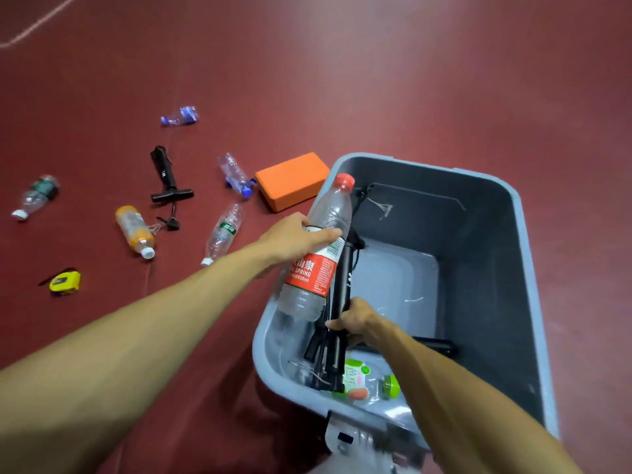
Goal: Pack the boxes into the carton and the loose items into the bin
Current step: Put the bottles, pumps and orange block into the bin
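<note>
Two loose items are held at the grey bin [526,234]: the left hand [294,239] grips a red-labelled bottle [318,268] over its left rim, and the right hand [362,323] clasps a black pump [345,268] leaning inside. A green-capped bottle [372,381] lies on the bin's bottom. On the red floor [376,80] alongside lie an orange block [292,181], scattered bottles [222,234], another pump [167,179] and a yellow tape measure [65,282].
</note>
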